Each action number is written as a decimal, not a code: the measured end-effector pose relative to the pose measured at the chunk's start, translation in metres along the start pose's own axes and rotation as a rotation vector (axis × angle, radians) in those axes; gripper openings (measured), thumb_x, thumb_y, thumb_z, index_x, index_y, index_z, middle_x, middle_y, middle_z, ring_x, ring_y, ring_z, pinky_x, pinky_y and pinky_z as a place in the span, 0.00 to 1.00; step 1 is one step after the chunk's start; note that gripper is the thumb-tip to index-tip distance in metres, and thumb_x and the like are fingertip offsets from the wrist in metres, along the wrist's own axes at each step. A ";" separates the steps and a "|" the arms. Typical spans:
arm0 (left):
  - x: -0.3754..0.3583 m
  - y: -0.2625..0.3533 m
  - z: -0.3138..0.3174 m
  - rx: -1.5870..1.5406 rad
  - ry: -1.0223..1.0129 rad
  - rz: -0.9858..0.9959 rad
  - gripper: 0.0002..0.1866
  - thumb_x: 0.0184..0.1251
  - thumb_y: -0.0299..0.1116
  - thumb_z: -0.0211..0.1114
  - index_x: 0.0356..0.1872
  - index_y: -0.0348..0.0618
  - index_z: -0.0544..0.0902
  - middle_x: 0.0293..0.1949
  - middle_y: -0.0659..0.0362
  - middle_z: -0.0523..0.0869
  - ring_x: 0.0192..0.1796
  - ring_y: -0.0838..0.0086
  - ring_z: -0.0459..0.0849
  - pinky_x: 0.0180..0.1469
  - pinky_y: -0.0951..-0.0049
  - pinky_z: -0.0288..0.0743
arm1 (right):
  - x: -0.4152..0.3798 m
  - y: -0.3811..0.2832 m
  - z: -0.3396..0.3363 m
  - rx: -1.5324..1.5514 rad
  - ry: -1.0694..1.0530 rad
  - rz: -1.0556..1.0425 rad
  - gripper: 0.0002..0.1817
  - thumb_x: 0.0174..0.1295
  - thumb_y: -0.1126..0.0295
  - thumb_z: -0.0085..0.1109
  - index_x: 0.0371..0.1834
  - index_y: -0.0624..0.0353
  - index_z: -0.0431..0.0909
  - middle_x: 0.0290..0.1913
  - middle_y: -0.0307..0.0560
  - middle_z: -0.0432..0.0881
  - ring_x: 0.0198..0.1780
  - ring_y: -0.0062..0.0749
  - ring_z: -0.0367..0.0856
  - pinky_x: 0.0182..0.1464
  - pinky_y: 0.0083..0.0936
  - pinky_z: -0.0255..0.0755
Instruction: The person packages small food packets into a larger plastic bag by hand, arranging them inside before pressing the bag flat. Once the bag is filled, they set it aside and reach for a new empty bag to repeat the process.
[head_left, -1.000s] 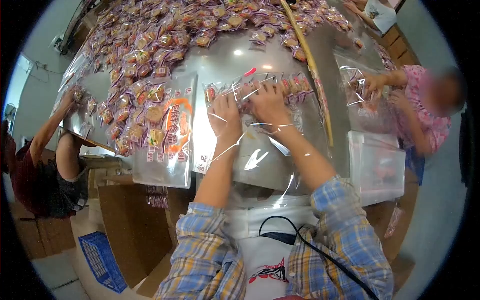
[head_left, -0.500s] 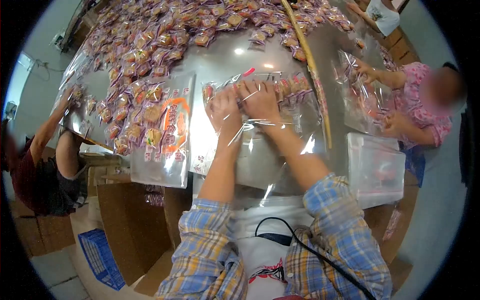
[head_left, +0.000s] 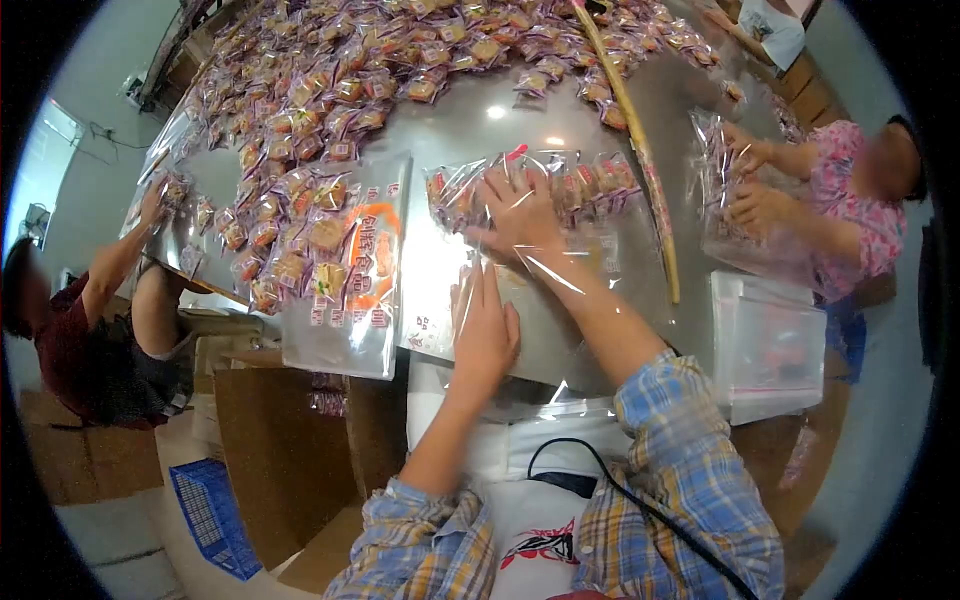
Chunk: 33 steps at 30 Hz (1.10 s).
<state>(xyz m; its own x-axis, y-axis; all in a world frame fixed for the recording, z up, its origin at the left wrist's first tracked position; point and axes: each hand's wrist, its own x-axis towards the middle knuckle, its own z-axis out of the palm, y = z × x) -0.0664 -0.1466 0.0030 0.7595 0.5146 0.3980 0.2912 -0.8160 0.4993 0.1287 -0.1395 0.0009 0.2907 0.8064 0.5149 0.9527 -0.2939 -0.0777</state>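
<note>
A large clear plastic bag (head_left: 610, 262) lies in front of me, with a row of small wrapped snack cakes (head_left: 590, 183) along its far end. My right hand (head_left: 525, 212) rests on the near side of that row, fingers spread over the packs and the film. Closer to me, my left hand (head_left: 486, 325) lies on the lower left of the bag, fingers stretched out and nothing gripped. To the left is a stack of printed clear bags (head_left: 345, 345) with orange lettering, its upper left part covered by loose wrapped cakes (head_left: 325, 235).
Many wrapped cakes (head_left: 330, 90) spread across the metal table (head_left: 460, 115). A yellowish stick (head_left: 640, 150) lies right of my bag, near a stack of clear bags (head_left: 765, 345). Co-workers (head_left: 865, 200) are at both sides. An open cardboard box (head_left: 285, 450) and blue crate (head_left: 212, 520) stand below.
My left hand has drawn back from the row of cakes toward me onto the flat part of the bag. The right hand stays by the row, its fingers now more spread.
</note>
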 end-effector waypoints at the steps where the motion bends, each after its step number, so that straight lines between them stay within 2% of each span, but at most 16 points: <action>1: -0.008 0.000 -0.001 -0.025 -0.022 -0.006 0.32 0.64 0.24 0.68 0.70 0.28 0.71 0.73 0.34 0.72 0.74 0.40 0.72 0.77 0.47 0.65 | 0.000 -0.007 0.002 -0.027 -0.011 0.022 0.36 0.61 0.38 0.63 0.68 0.47 0.79 0.73 0.54 0.76 0.76 0.56 0.69 0.71 0.70 0.58; 2: -0.018 0.001 -0.003 -0.052 -0.043 -0.017 0.32 0.63 0.23 0.69 0.69 0.29 0.71 0.71 0.35 0.74 0.72 0.41 0.74 0.75 0.47 0.66 | -0.001 -0.012 0.003 -0.055 -0.024 0.039 0.35 0.63 0.39 0.62 0.69 0.46 0.79 0.73 0.54 0.77 0.76 0.56 0.69 0.71 0.69 0.58; 5: -0.055 0.004 -0.020 -0.161 -0.139 0.236 0.36 0.59 0.22 0.73 0.70 0.29 0.70 0.68 0.36 0.75 0.68 0.45 0.76 0.73 0.48 0.67 | 0.010 -0.022 -0.014 -0.097 -0.097 0.036 0.28 0.70 0.47 0.58 0.72 0.40 0.77 0.71 0.55 0.78 0.75 0.59 0.70 0.72 0.70 0.57; 6: -0.063 0.011 -0.029 -0.107 0.032 0.389 0.36 0.56 0.22 0.76 0.68 0.31 0.74 0.64 0.40 0.80 0.64 0.48 0.79 0.67 0.52 0.74 | 0.009 -0.022 -0.009 -0.115 -0.087 0.022 0.27 0.70 0.48 0.58 0.72 0.39 0.77 0.70 0.56 0.78 0.75 0.59 0.70 0.72 0.70 0.58; 8: -0.058 0.020 -0.035 0.059 0.377 0.083 0.33 0.56 0.23 0.77 0.66 0.34 0.78 0.60 0.44 0.83 0.57 0.48 0.82 0.60 0.54 0.77 | 0.005 -0.020 0.001 -0.135 -0.041 -0.001 0.26 0.70 0.50 0.58 0.70 0.38 0.78 0.69 0.56 0.79 0.75 0.60 0.70 0.71 0.70 0.58; 11: -0.032 0.003 -0.056 0.078 0.331 -0.178 0.28 0.61 0.22 0.72 0.65 0.36 0.81 0.54 0.47 0.86 0.49 0.49 0.87 0.50 0.57 0.82 | 0.003 -0.019 0.008 -0.151 0.032 -0.011 0.24 0.71 0.52 0.58 0.69 0.37 0.80 0.68 0.57 0.79 0.76 0.61 0.70 0.70 0.70 0.59; 13: -0.029 -0.024 -0.054 -0.183 -0.098 -0.286 0.27 0.64 0.22 0.69 0.66 0.35 0.79 0.55 0.45 0.85 0.50 0.49 0.87 0.50 0.58 0.82 | 0.007 -0.020 0.005 -0.182 0.033 -0.001 0.23 0.71 0.54 0.58 0.68 0.37 0.81 0.69 0.58 0.79 0.76 0.61 0.69 0.70 0.70 0.60; 14: -0.027 -0.021 -0.061 -0.157 -0.135 -0.339 0.24 0.68 0.21 0.64 0.66 0.34 0.80 0.53 0.42 0.85 0.51 0.50 0.88 0.50 0.60 0.83 | 0.010 -0.019 0.003 -0.185 0.001 0.001 0.25 0.68 0.54 0.61 0.69 0.35 0.80 0.69 0.56 0.79 0.76 0.61 0.69 0.70 0.70 0.60; 16: -0.023 -0.022 -0.070 -0.242 -0.043 -0.310 0.21 0.68 0.20 0.61 0.63 0.33 0.82 0.49 0.42 0.86 0.50 0.50 0.88 0.51 0.62 0.82 | 0.009 -0.017 0.001 -0.183 -0.074 0.022 0.31 0.62 0.56 0.68 0.72 0.33 0.77 0.69 0.52 0.79 0.75 0.60 0.70 0.70 0.71 0.62; 19: -0.020 -0.022 -0.084 -0.220 -0.034 -0.267 0.21 0.67 0.19 0.62 0.62 0.35 0.84 0.42 0.46 0.85 0.43 0.54 0.86 0.47 0.61 0.80 | 0.016 -0.022 0.009 -0.117 -0.044 0.081 0.32 0.61 0.56 0.68 0.73 0.32 0.77 0.67 0.49 0.81 0.75 0.60 0.70 0.70 0.70 0.62; 23: -0.023 -0.035 -0.083 -0.183 -0.025 -0.197 0.23 0.65 0.18 0.64 0.62 0.39 0.84 0.38 0.50 0.82 0.36 0.56 0.84 0.43 0.59 0.80 | 0.019 -0.026 0.008 -0.203 -0.106 0.097 0.29 0.68 0.61 0.59 0.74 0.28 0.76 0.75 0.49 0.77 0.76 0.61 0.68 0.74 0.71 0.58; 24: -0.023 -0.037 -0.083 -0.174 -0.006 -0.182 0.23 0.64 0.18 0.64 0.62 0.40 0.84 0.37 0.50 0.82 0.36 0.56 0.84 0.43 0.59 0.80 | 0.018 -0.027 0.002 -0.173 -0.149 0.107 0.29 0.70 0.63 0.55 0.76 0.36 0.75 0.79 0.50 0.72 0.79 0.61 0.65 0.78 0.69 0.52; 27: -0.023 -0.035 -0.081 -0.153 -0.001 -0.233 0.23 0.65 0.18 0.64 0.61 0.41 0.84 0.41 0.50 0.85 0.38 0.55 0.87 0.45 0.60 0.81 | 0.011 -0.018 0.006 -0.225 -0.094 0.014 0.31 0.70 0.63 0.55 0.78 0.49 0.72 0.79 0.51 0.71 0.81 0.58 0.63 0.82 0.65 0.48; 28: -0.023 -0.036 -0.080 -0.146 0.018 -0.229 0.22 0.65 0.18 0.64 0.61 0.41 0.84 0.43 0.49 0.86 0.39 0.55 0.87 0.45 0.59 0.81 | 0.009 -0.018 -0.015 -0.120 -0.189 -0.015 0.33 0.70 0.62 0.57 0.79 0.57 0.69 0.80 0.53 0.70 0.82 0.55 0.63 0.84 0.61 0.47; 31: -0.022 -0.040 -0.077 -0.120 0.062 -0.219 0.21 0.66 0.18 0.63 0.61 0.40 0.84 0.47 0.48 0.88 0.43 0.54 0.89 0.47 0.58 0.82 | -0.011 -0.008 -0.040 -0.030 -0.071 -0.084 0.39 0.66 0.62 0.61 0.81 0.60 0.65 0.81 0.58 0.67 0.82 0.53 0.64 0.84 0.57 0.49; 33: -0.024 -0.041 -0.079 -0.081 0.074 -0.230 0.21 0.67 0.18 0.62 0.61 0.40 0.83 0.49 0.47 0.89 0.45 0.52 0.89 0.48 0.57 0.82 | -0.030 0.003 -0.057 0.046 -0.070 0.056 0.40 0.62 0.61 0.66 0.78 0.62 0.66 0.80 0.60 0.67 0.82 0.54 0.62 0.84 0.52 0.51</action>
<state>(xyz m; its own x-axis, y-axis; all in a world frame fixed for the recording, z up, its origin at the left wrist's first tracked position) -0.1423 -0.1043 0.0338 0.6330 0.7048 0.3202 0.4016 -0.6526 0.6424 0.1180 -0.1937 0.0340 0.3478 0.8236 0.4481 0.9373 -0.3171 -0.1447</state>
